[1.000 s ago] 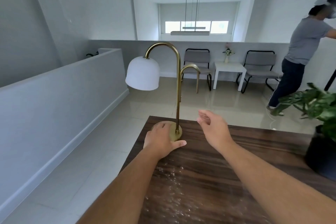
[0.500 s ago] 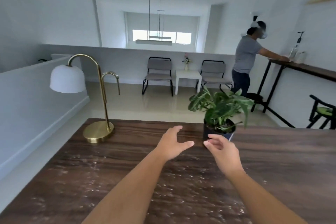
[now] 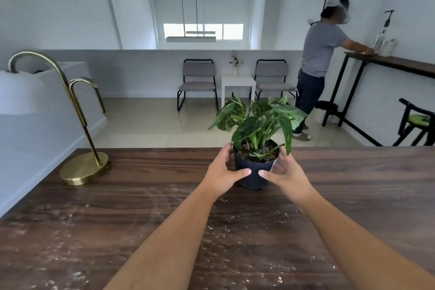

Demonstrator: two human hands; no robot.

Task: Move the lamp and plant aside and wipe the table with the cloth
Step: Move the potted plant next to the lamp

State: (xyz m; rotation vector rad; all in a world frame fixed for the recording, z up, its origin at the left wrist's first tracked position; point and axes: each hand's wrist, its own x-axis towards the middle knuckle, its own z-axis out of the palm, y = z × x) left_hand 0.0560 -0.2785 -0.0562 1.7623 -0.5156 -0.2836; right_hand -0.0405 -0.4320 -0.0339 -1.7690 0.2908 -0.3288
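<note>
Near the table's [image 3: 353, 172] far edge, both hands, left [image 3: 220, 175] and right [image 3: 286, 175], are cupping the plant [image 3: 255, 146], steadying it for lifting aside.

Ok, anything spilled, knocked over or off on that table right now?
Yes: pale specks and smears litter the near part of the wooden table, like spilled powder or dried residue. The lamp and plant stand upright, the left hand and right hand cupping the pot.

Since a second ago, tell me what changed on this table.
The left hand let go of the lamp base, and both hands went right to the plant pot; left and right hand now cup its sides. The lamp stays at the table corner, pot still down.
</note>
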